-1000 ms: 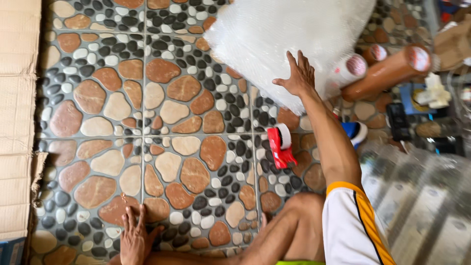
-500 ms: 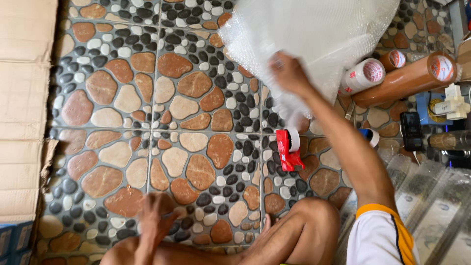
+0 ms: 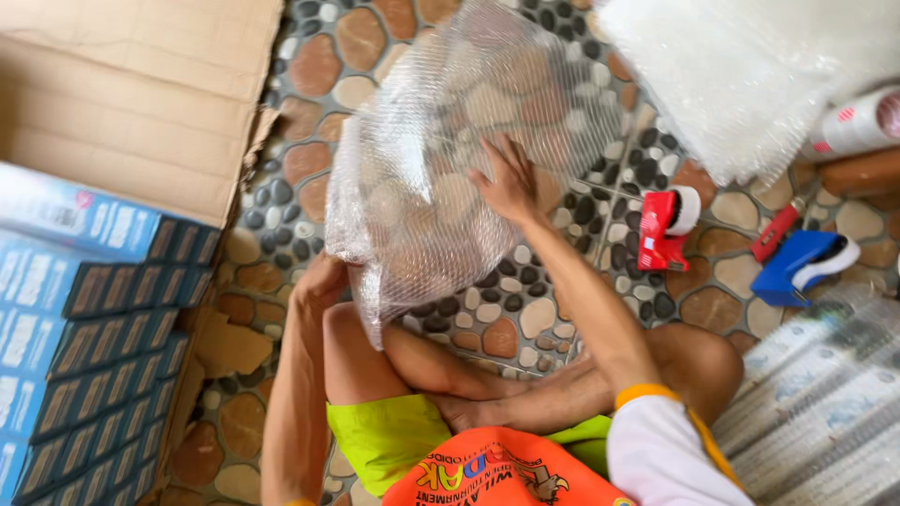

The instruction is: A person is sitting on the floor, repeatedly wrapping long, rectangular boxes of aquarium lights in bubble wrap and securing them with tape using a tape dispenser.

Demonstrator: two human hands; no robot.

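I see a sheet of bubble wrap (image 3: 441, 178) spread over the pebble-tile floor (image 3: 309, 159) in front of the knees, separated from the big roll of bubble wrap (image 3: 750, 75) beyond it. The right hand (image 3: 511, 183) lies flat on the sheet, fingers splayed; the left hand (image 3: 319, 286) pinches its near edge. Nothing sits on the sheet yet, so I judge wrapping hasn't started. Red tape dispenser (image 3: 667, 225) waits right of the sheet, blue boxes (image 3: 84, 328) left of it.

Blue flat boxes (image 3: 84, 328) stacked at 9 o'clock; open brown carton (image 3: 131, 84) at 11 o'clock; wrapped packages (image 3: 825, 412) at 4 o'clock
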